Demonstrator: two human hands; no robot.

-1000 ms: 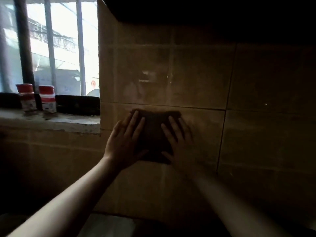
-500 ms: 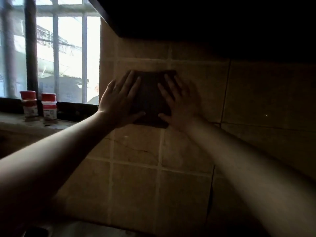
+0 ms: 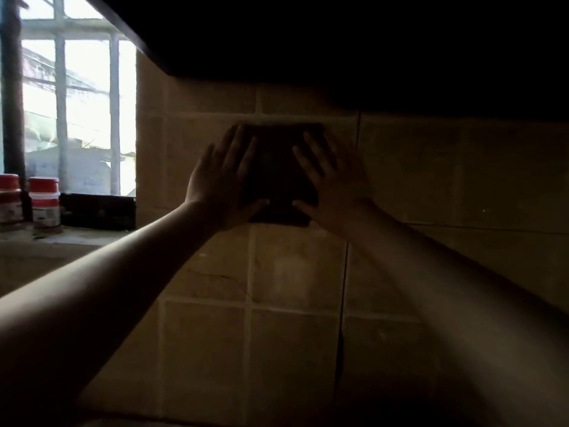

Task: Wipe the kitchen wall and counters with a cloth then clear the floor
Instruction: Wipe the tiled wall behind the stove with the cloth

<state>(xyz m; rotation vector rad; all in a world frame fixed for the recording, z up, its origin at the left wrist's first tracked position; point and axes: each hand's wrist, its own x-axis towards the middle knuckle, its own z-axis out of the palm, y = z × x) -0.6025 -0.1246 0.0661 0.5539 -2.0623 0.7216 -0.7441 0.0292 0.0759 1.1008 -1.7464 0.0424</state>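
A dark folded cloth point(image 3: 278, 174) lies flat against the beige tiled wall point(image 3: 295, 349), just under a dark overhanging cabinet. My left hand point(image 3: 220, 183) presses its left edge with fingers spread upward. My right hand point(image 3: 334, 186) presses its right edge the same way. Both palms hold the cloth to the tiles, and both forearms reach in from the bottom corners.
The dark cabinet underside point(image 3: 338, 50) hangs close above the cloth. At the left a barred window point(image 3: 77, 118) has a ledge point(image 3: 61, 238) with two red-lidded jars point(image 3: 44, 201). A thin crack runs across a tile below my left hand.
Both hands slid the cloth up the wall from the lower tile row to just under the cabinet; since half a second ago they have barely moved.
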